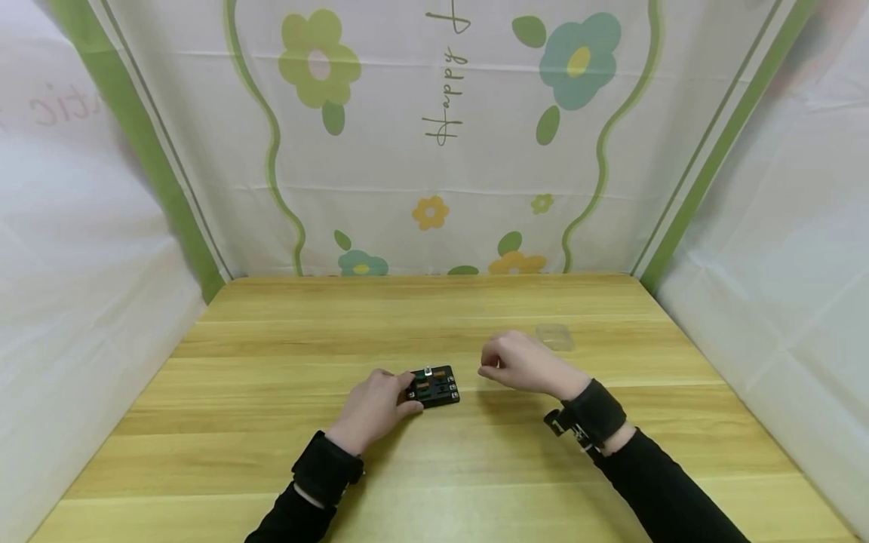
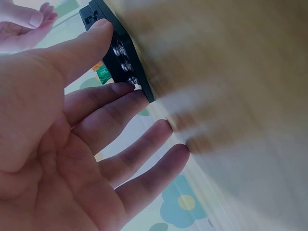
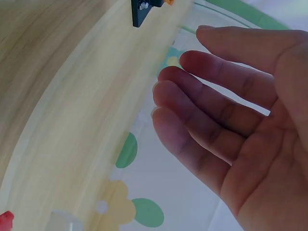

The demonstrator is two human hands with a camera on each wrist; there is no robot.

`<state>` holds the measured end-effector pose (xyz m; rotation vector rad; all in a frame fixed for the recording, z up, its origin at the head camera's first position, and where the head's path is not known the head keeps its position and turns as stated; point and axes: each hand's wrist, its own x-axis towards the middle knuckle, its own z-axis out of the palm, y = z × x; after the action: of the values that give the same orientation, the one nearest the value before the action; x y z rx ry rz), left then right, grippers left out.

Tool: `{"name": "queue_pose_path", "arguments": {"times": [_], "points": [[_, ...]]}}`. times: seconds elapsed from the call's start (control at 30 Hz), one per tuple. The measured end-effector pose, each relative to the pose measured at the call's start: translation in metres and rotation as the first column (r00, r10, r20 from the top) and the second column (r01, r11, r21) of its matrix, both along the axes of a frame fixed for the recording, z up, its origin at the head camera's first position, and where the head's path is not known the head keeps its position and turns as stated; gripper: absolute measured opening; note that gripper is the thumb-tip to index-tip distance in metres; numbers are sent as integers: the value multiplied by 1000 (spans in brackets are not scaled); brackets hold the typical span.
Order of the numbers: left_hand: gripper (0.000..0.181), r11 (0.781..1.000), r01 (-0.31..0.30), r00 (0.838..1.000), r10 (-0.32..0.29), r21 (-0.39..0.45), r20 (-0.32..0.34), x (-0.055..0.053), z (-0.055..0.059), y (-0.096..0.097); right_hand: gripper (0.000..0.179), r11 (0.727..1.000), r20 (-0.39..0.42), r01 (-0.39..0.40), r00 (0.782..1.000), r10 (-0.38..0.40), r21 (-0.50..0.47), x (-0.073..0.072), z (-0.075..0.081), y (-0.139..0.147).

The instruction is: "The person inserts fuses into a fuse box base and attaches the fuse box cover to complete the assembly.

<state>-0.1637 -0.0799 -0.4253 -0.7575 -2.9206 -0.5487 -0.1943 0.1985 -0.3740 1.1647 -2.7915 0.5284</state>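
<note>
My left grip [image 1: 376,403] pinches one end of the black block [image 1: 440,388] on the tabletop [image 1: 448,483]; my right grip [image 1: 526,365] hangs loose, empty, apart. Pressing the unheld end might pivot it.

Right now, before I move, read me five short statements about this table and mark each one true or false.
1. The left hand has its grip on the black rectangular board with green and orange parts. True.
2. A clear, roughly rectangular piece lies on the yellow wood-grain table, beyond the right hand. True.
3. The clear piece touches the board. False: they lie apart.
4. The right hand's grip is on the board too. False: it is apart from the board, fingers loosely curved, with nothing visible held.
5. The cloth behind the table is plain black. False: the cloth is white with printed flowers.
</note>
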Motion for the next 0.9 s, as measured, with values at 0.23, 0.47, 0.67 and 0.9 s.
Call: {"name": "queue_pose_path", "arguments": {"times": [0.23, 0.47, 0.67, 0.9], "points": [[40, 1000, 2, 1000, -2, 5, -4, 0, 0, 1, 8, 998, 12, 59, 998, -58, -35, 5, 2, 9], [37, 1000, 7, 1000, -7, 4, -8, 0, 0, 0, 9, 994, -2, 99, 995, -99, -42, 9, 1, 17], [40, 1000, 10, 1000, -10, -1, -10, 1, 0, 1, 9, 992, -4, 115, 993, -115, -54, 11, -3, 23], [45, 1000, 15, 1000, -15, -9, -17, 2, 2, 2, 11, 988, -14, 138, 990, -139, -73, 16, -4, 33]]}}
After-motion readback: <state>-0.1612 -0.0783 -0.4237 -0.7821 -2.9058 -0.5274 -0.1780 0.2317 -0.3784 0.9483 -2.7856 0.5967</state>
